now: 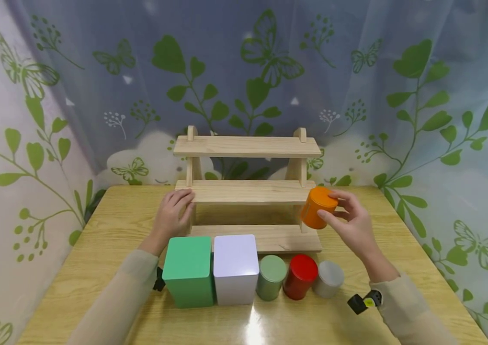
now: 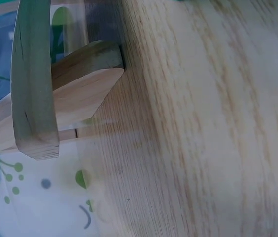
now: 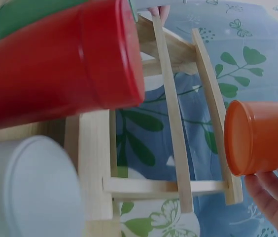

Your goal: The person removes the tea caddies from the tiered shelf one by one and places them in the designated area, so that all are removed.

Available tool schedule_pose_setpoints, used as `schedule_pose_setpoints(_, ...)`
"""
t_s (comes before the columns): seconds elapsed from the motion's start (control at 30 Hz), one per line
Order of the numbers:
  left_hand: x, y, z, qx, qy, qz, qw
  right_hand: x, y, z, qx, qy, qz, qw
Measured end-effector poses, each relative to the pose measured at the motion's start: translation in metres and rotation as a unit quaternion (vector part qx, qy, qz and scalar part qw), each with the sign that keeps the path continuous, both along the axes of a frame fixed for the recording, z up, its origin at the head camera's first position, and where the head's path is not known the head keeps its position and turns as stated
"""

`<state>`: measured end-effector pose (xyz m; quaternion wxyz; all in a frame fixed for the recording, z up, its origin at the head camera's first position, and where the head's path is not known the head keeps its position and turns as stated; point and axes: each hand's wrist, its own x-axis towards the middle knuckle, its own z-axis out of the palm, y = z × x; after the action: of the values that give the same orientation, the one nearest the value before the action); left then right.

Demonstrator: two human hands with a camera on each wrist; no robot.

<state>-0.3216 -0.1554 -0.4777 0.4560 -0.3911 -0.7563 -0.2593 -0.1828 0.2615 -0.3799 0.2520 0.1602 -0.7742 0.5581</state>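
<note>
My right hand (image 1: 352,221) grips an orange canister (image 1: 318,209) between thumb and fingers, tilted, near the right end of a wooden three-tier shelf (image 1: 248,191). In the right wrist view the orange canister (image 3: 264,136) stands out against the curtain, fingers (image 3: 272,195) around it. My left hand (image 1: 174,215) rests on the left end of the middle tier, its fingertips on the board. In front of the shelf stand a green box (image 1: 188,273), a pale lavender box (image 1: 236,270), a light green canister (image 1: 271,278), a red canister (image 1: 300,278) and a white canister (image 1: 328,280).
A light wood table (image 1: 97,268) carries everything. Behind it hangs a blue and white curtain (image 1: 226,62) printed with leaves and butterflies. The row of boxes and canisters lies close along the shelf's front edge.
</note>
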Motion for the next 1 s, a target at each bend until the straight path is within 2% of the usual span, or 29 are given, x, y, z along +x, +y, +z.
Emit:
schedule_pose_setpoints(0.53, -0.003, 0.0, -0.003, 0.006, 0.009, 0.0, 0.9999, 0.022, 0.03, -0.016, 0.036, 0.013, -0.054, 0.9978)
schedule_pose_setpoints(1.0, 0.001, 0.002, 0.0, 0.011, 0.005, -0.001, 0.9999, 0.045, 0.051, -0.031, 0.052, 0.004, -0.09, 0.9946)
